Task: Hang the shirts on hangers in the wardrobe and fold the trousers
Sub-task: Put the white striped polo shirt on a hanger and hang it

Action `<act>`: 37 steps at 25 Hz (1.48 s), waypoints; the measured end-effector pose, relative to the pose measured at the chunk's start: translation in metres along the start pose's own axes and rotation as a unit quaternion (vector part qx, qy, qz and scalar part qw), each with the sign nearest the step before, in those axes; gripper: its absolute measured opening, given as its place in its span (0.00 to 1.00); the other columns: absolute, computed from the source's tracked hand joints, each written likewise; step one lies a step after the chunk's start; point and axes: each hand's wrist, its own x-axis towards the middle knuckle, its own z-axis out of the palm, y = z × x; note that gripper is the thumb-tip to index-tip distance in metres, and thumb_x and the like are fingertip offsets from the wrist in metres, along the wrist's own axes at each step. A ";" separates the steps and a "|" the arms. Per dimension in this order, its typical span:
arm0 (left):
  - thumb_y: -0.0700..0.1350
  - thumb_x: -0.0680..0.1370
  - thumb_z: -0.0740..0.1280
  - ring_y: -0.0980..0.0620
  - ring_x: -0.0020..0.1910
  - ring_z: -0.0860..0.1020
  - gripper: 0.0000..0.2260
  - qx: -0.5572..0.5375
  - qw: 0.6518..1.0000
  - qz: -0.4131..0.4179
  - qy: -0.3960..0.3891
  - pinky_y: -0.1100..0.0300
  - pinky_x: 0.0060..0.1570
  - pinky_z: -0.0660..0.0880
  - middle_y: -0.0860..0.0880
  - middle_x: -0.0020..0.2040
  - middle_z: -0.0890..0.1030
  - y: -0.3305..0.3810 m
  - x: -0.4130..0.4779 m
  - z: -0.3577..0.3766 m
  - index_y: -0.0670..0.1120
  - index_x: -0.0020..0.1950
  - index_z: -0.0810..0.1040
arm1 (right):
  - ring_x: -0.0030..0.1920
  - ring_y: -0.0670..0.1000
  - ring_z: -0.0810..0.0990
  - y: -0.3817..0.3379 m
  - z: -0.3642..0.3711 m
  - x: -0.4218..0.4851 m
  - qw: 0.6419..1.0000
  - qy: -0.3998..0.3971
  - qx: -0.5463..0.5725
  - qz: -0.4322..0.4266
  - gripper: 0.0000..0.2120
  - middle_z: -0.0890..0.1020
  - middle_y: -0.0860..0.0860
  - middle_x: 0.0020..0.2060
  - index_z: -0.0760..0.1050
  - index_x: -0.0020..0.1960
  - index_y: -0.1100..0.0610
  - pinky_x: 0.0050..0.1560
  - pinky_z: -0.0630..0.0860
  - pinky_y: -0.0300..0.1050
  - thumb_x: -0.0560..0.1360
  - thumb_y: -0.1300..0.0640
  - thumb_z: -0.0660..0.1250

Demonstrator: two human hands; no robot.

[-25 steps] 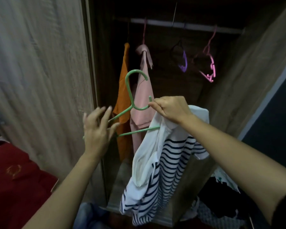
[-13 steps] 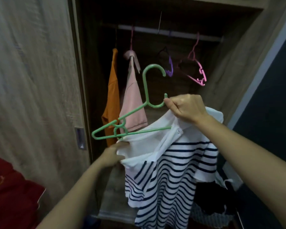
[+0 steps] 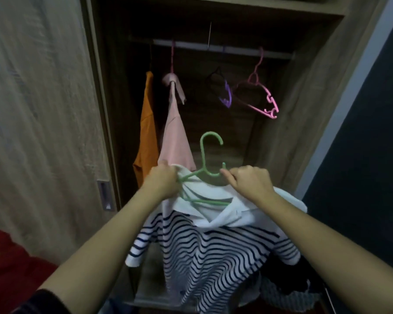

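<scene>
A white shirt with navy stripes [image 3: 209,252] hangs in front of the open wardrobe, partly pulled over a green hanger [image 3: 203,162] whose hook points up. My left hand [image 3: 162,181] grips the shirt's left shoulder over the hanger's left arm. My right hand [image 3: 250,183] pinches the hanger's neck together with the shirt's collar. Most of the hanger's right arm is hidden under the white fabric. Behind, the metal rail [image 3: 220,49] carries an orange shirt [image 3: 146,130] and a pink shirt [image 3: 176,132].
An empty purple hanger [image 3: 226,96] and an empty pink hanger [image 3: 262,98] hang on the rail's right half. The wooden sliding door [image 3: 43,114] stands at left. A red cloth [image 3: 11,266] lies at lower left, and a basket of dark clothes [image 3: 288,291] sits at lower right.
My left hand rose from the shirt's lower edge and pulled its left shoulder over the hanger's arm. The hanger came down and now sits inside the collar. The view shifted slightly.
</scene>
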 end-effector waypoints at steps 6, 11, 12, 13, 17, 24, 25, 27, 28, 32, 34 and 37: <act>0.59 0.75 0.59 0.45 0.51 0.76 0.22 -0.084 0.928 0.193 0.306 0.51 0.47 0.74 0.46 0.53 0.77 -0.010 -0.031 0.006 0.47 0.63 0.72 | 0.32 0.54 0.78 0.028 -0.018 0.004 0.979 0.091 0.167 0.068 0.31 0.76 0.49 0.26 0.69 0.28 0.55 0.28 0.61 0.42 0.74 0.34 0.44; 0.69 0.75 0.51 0.51 0.35 0.77 0.22 -0.027 0.944 0.198 0.263 0.58 0.33 0.70 0.52 0.36 0.77 -0.054 -0.009 -0.017 0.53 0.46 0.71 | 0.29 0.48 0.75 0.025 -0.025 0.017 0.976 0.126 0.175 -0.006 0.34 0.75 0.48 0.24 0.70 0.30 0.56 0.25 0.59 0.39 0.74 0.31 0.43; 0.70 0.74 0.50 0.55 0.30 0.73 0.21 -0.073 0.942 0.220 0.243 0.60 0.29 0.66 0.55 0.32 0.73 -0.060 -0.009 -0.020 0.55 0.41 0.69 | 0.29 0.47 0.74 0.026 -0.027 0.017 0.979 0.121 0.161 -0.019 0.31 0.72 0.46 0.24 0.67 0.30 0.54 0.25 0.58 0.37 0.74 0.31 0.45; 0.71 0.73 0.51 0.57 0.29 0.72 0.20 -0.130 0.940 0.229 0.218 0.62 0.29 0.65 0.54 0.30 0.73 -0.067 -0.011 -0.024 0.56 0.38 0.69 | 0.30 0.47 0.74 0.028 -0.029 0.018 0.983 0.112 0.142 -0.026 0.28 0.71 0.45 0.25 0.67 0.31 0.52 0.25 0.58 0.37 0.74 0.31 0.47; 0.65 0.70 0.62 0.54 0.35 0.77 0.19 -0.286 0.921 0.189 0.184 0.60 0.33 0.71 0.50 0.37 0.80 -0.089 -0.012 -0.027 0.50 0.40 0.79 | 0.34 0.44 0.73 0.047 -0.035 0.019 0.987 0.045 0.153 0.017 0.23 0.75 0.42 0.32 0.71 0.41 0.48 0.31 0.64 0.42 0.71 0.30 0.50; 0.57 0.75 0.67 0.55 0.39 0.81 0.10 -0.356 0.904 0.162 0.175 0.54 0.37 0.77 0.54 0.42 0.83 -0.105 -0.008 -0.048 0.53 0.45 0.82 | 0.43 0.45 0.79 0.063 -0.034 0.016 0.953 -0.066 0.295 -0.001 0.11 0.81 0.42 0.44 0.72 0.53 0.41 0.47 0.77 0.54 0.73 0.41 0.58; 0.57 0.76 0.66 0.57 0.41 0.81 0.07 -0.355 0.900 0.172 0.185 0.56 0.39 0.78 0.55 0.44 0.83 -0.108 -0.008 -0.055 0.56 0.46 0.82 | 0.41 0.44 0.78 0.060 -0.037 0.017 0.954 -0.042 0.297 0.008 0.10 0.80 0.42 0.42 0.72 0.52 0.40 0.46 0.76 0.52 0.73 0.41 0.58; 0.59 0.75 0.64 0.57 0.43 0.80 0.06 -0.331 0.899 0.186 0.218 0.58 0.42 0.77 0.57 0.45 0.82 -0.117 -0.004 -0.063 0.63 0.47 0.80 | 0.38 0.44 0.77 0.060 -0.041 0.021 0.951 -0.003 0.307 0.031 0.09 0.80 0.42 0.39 0.72 0.50 0.41 0.44 0.73 0.51 0.73 0.42 0.58; 0.60 0.75 0.64 0.57 0.44 0.79 0.06 -0.318 0.905 0.178 0.220 0.59 0.43 0.76 0.57 0.46 0.81 -0.123 -0.002 -0.063 0.65 0.48 0.78 | 0.38 0.44 0.76 0.060 -0.042 0.023 0.947 0.007 0.317 0.048 0.08 0.79 0.42 0.38 0.72 0.49 0.42 0.44 0.73 0.51 0.73 0.42 0.59; 0.60 0.74 0.62 0.63 0.43 0.77 0.07 -0.316 0.917 0.122 0.213 0.62 0.41 0.74 0.59 0.44 0.78 -0.132 0.000 -0.043 0.61 0.47 0.76 | 0.41 0.50 0.79 0.065 -0.041 0.024 0.940 0.009 0.328 0.091 0.12 0.80 0.45 0.37 0.73 0.48 0.46 0.47 0.75 0.57 0.72 0.41 0.59; 0.58 0.75 0.61 0.63 0.40 0.76 0.06 -0.348 0.886 0.117 0.284 0.63 0.39 0.73 0.60 0.42 0.78 -0.125 -0.004 -0.042 0.58 0.45 0.75 | 0.41 0.52 0.79 0.065 -0.044 0.024 0.938 0.018 0.332 0.099 0.12 0.80 0.47 0.37 0.74 0.48 0.45 0.47 0.75 0.57 0.71 0.40 0.59; 0.60 0.77 0.59 0.59 0.37 0.75 0.11 -0.309 0.909 0.088 0.265 0.58 0.37 0.72 0.54 0.39 0.78 -0.129 -0.003 -0.038 0.55 0.42 0.75 | 0.42 0.54 0.79 0.065 -0.047 0.029 0.932 0.020 0.339 0.126 0.07 0.81 0.49 0.39 0.74 0.48 0.44 0.48 0.74 0.55 0.73 0.44 0.61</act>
